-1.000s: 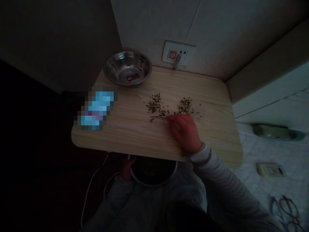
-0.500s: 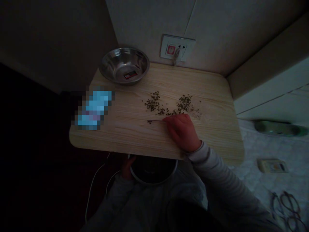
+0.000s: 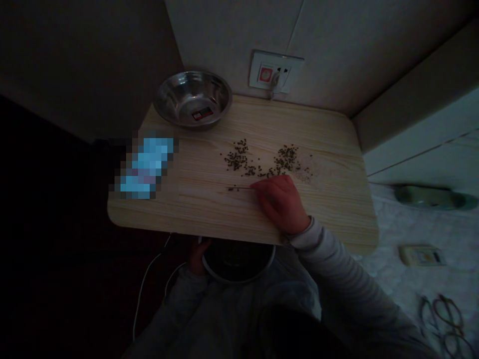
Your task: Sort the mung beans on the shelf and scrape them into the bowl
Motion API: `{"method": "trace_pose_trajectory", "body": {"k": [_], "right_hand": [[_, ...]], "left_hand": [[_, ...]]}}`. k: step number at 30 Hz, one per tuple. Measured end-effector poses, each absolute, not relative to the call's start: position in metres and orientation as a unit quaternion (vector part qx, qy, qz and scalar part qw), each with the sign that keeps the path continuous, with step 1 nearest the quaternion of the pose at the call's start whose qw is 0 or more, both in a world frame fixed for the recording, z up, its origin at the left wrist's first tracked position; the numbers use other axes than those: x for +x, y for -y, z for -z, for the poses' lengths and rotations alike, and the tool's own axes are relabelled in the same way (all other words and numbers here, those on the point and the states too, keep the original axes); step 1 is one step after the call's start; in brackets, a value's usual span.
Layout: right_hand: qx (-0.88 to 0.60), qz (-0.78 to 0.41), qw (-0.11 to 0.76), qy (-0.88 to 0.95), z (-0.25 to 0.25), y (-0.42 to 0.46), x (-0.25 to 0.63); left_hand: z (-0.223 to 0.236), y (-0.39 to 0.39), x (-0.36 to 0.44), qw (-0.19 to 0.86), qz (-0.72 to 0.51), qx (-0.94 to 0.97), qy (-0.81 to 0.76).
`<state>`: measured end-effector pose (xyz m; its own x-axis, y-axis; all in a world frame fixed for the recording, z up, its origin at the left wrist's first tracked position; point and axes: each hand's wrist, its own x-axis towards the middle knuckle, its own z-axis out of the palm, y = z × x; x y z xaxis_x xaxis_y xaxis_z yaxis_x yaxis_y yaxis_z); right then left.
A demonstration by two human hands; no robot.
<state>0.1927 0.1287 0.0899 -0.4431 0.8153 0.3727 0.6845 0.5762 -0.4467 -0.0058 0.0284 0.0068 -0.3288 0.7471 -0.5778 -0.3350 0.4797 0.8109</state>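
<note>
- Head view: dim room; dark seeds (image 3: 236,160) lie in loose clusters on the pale desk (image 3: 202,207).
- Right hand (image 3: 281,202): fingers pinch a thin tool (image 3: 242,188) near stray seeds.
- Left hand (image 3: 197,257) grips a dark bowl (image 3: 239,281) below the near edge.
- A hasty flick could scatter seeds past the bowl.

The basin (image 3: 187,94) is smooth, glossy metal; the table (image 3: 205,212) looks like matt, streaked wood. The granules (image 3: 287,157) look matt, the sleeve (image 3: 350,267) creased cloth, the socket (image 3: 272,67) smooth plastic.
</note>
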Motion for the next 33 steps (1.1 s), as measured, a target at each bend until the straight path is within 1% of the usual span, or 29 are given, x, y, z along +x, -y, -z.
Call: {"method": "trace_pose_trajectory", "body": {"k": [3, 8, 14, 21, 24, 30, 33], "right_hand": [[-0.472, -0.106, 0.286, 0.827, -0.089, -0.129, 0.193], [-0.486, -0.093, 0.267, 0.827, -0.089, -0.129, 0.193], [-0.452, -0.095, 0.263, 0.847, -0.090, -0.128, 0.191], [-0.460, -0.093, 0.267, 0.841, -0.089, -0.127, 0.191], [-0.442, -0.098, 0.263, 0.852, -0.089, -0.127, 0.190], [-0.432, -0.106, 0.264, 0.856, -0.091, -0.124, 0.189], [-0.436, -0.107, 0.267, 0.853, -0.091, -0.124, 0.189]], "left_hand": [[-0.006, -0.029, -0.007, 0.555, -0.477, 0.165, -0.661], [0.000, -0.030, -0.005, 0.570, -0.492, 0.154, -0.639], [-0.002, -0.031, -0.003, 0.557, -0.487, 0.160, -0.653], [-0.010, -0.030, -0.001, 0.550, -0.486, 0.168, -0.658], [-0.012, -0.030, -0.001, 0.552, -0.484, 0.171, -0.657], [-0.007, -0.030, -0.003, 0.534, -0.488, 0.177, -0.667], [-0.003, -0.031, -0.004, 0.549, -0.479, 0.164, -0.665]]}}
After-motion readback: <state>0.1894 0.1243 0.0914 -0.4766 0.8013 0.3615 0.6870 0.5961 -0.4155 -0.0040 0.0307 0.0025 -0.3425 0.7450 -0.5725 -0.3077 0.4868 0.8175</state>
